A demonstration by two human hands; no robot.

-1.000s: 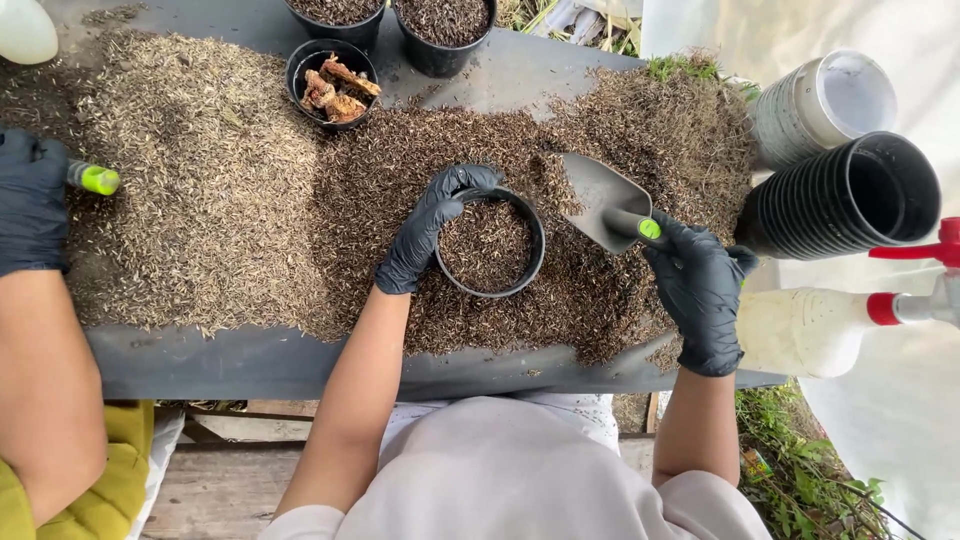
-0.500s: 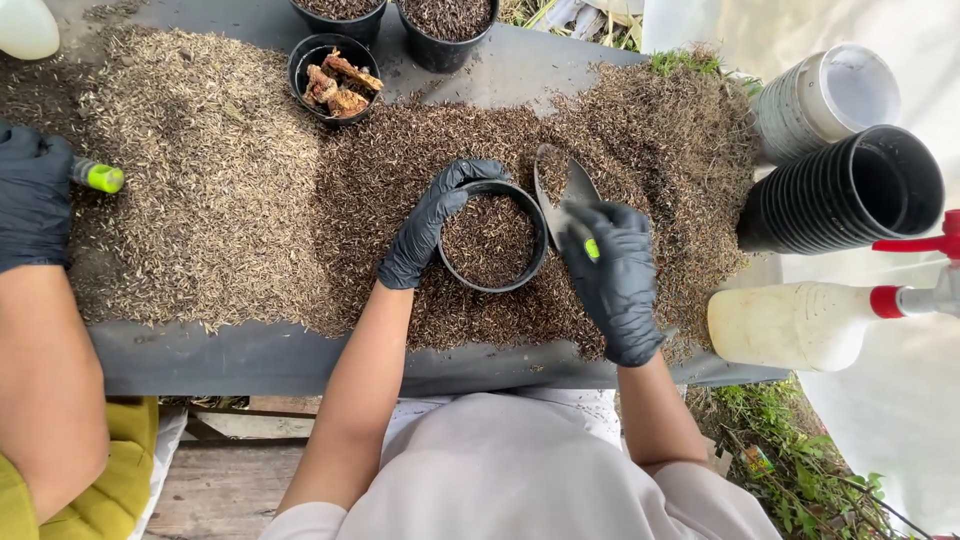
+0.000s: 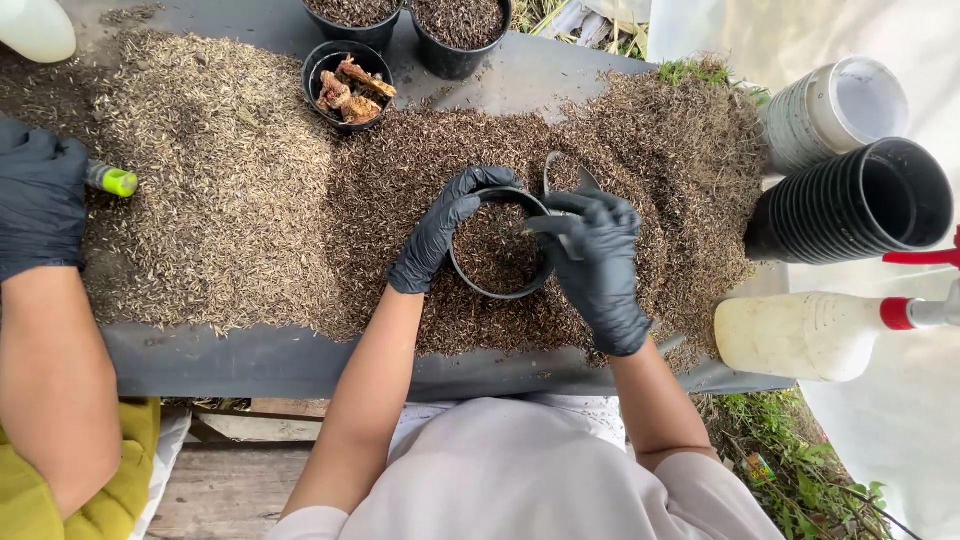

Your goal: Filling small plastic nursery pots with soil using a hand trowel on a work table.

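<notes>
Black pot (image 3: pixel 497 248) sits in the dark potting mix (image 3: pixel 620 180) heaped on the grey table (image 3: pixel 280 360), part-filled with the same mix. Left hand (image 3: pixel 440 232), black glove, clamped on the pot's left rim, fingers curled over the edge. Right hand (image 3: pixel 598 262), black glove, closed round a small metal scoop (image 3: pixel 562 180) at the pot's right rim, blade tipped up behind the rim; handle hidden in the fist. Behind the pot, 1 small black pot with brown root pieces (image 3: pixel 350 85), and 2 more soil-filled pots (image 3: pixel 460 28) further back. Left of the pot, a paler straw-like heap (image 3: pixel 200 180). Far left of the pot, a co-worker's gloved hand (image 3: pixel 38 195) grips a green-tipped tool (image 3: pixel 112 180). Right of the pot, a sideways stack of black pots (image 3: pixel 860 200), a white stack (image 3: pixel 835 110) behind it, and a spray bottle (image 3: pixel 800 335) lying nearer the table's front edge.
</notes>
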